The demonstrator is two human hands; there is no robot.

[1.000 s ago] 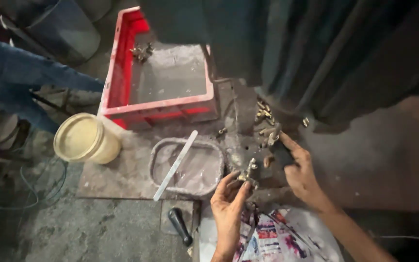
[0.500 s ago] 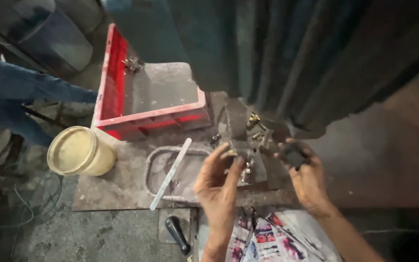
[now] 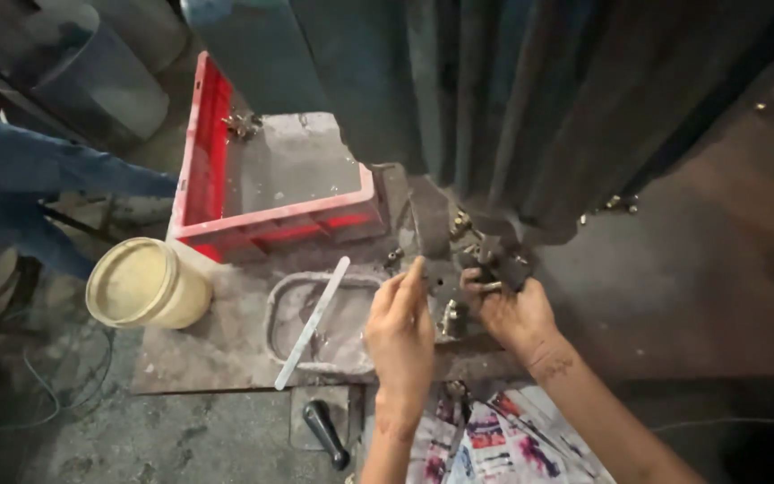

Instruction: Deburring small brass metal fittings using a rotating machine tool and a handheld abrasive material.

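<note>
Since half a second ago the left hand (image 3: 400, 336) has shifted little: it was already raised to the metal fixture (image 3: 459, 269), and its fingers (image 3: 412, 273) now reach a touch higher, with the tips resting against the fixture's near face. The right hand (image 3: 512, 314) has drawn in closer; earlier it sat a little out to the right around a dark piece, and now it presses up against the fixture's right side. A second ago both hands were lower, the left well below the fixture.

The left fingers are extended and loosely together, touching the metal rather than wrapping anything. The right fingers are curled around a small dark metal part (image 3: 499, 264) at the fixture, thumb toward the left hand; how tightly they grip cannot be told.

The fixture is a grimy, dark grey block at the foot of a large dark green machine (image 3: 494, 99), directly above both sets of fingertips. Small brass-coloured fittings (image 3: 461, 222) sit on it just beyond the fingertips, and another (image 3: 449, 318) stands between the two hands.

Left of the left fingers lies a shallow grey tray (image 3: 284, 314) with a pale flat strip (image 3: 313, 323) across it, then a cream tub (image 3: 145, 284) and a red crate (image 3: 203, 170).
</note>
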